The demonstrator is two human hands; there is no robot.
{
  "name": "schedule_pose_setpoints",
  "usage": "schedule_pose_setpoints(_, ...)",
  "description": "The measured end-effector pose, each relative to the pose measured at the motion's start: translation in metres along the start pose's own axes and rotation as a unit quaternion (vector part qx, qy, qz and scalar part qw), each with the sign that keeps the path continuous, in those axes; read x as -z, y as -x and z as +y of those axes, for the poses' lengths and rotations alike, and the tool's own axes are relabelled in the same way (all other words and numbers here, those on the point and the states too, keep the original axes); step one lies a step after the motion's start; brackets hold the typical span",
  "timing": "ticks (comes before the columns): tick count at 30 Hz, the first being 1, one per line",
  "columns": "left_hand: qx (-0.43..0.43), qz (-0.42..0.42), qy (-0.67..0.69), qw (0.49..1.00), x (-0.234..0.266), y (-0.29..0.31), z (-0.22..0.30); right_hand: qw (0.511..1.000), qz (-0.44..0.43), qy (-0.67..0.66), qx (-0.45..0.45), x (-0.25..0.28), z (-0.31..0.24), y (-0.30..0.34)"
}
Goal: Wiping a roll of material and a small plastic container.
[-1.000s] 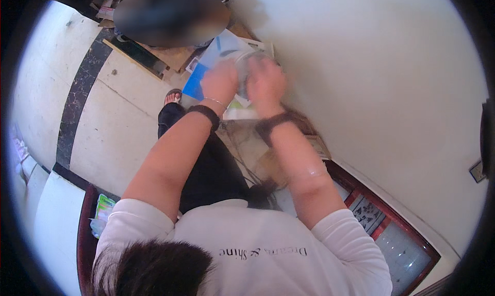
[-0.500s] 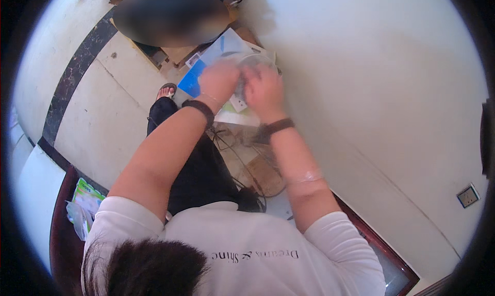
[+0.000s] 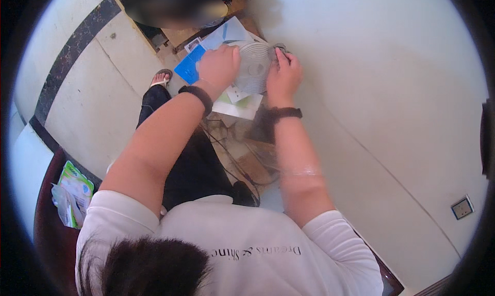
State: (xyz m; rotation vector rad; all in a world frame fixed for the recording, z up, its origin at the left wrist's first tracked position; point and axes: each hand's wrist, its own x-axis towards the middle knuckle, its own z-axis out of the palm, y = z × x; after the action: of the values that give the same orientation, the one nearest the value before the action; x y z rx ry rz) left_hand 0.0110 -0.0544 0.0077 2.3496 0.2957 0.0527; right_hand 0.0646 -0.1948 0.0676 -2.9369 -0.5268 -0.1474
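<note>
A round pale grille with concentric rings (image 3: 252, 64), like the front of a small fan, stands between my hands. My left hand (image 3: 219, 66) is closed at its left rim, thumb up along the edge. Beside the right rim, the fingers of my right hand (image 3: 284, 79) pinch a small dark grey crumpled thing (image 3: 280, 47) that looks like a rag. Part of the rim is hidden behind the fingers. Below the grille lie a white and green sheet (image 3: 238, 108) and a small white piece with dark dots (image 3: 235, 93).
A blue and white booklet (image 3: 188, 65) lies left of the grille. Dark cables (image 3: 227, 159) hang below, near my leg. On the right runs a pale wall with a socket (image 3: 462, 207). Green and white packages (image 3: 75, 190) sit at lower left. The area at the top is blurred.
My hands were together over the grille; now they are apart. The right hand has moved right to the rim with the grey rag, uncovering the rings. The view has shifted slightly.
</note>
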Motion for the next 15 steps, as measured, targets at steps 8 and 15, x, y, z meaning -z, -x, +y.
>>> schedule_pose_setpoints(8, -0.037, 0.054, 0.014, 0.998, 0.005, 0.001, 0.003, 0.985, -0.024, -0.008, 0.171, 0.003, 0.002, 0.013)
schedule_pose_setpoints(15, -0.017, 0.072, 0.011, 0.997, 0.000, 0.004, -0.004, 0.976, -0.043, -0.009, 0.215, 0.004, -0.036, 0.028)
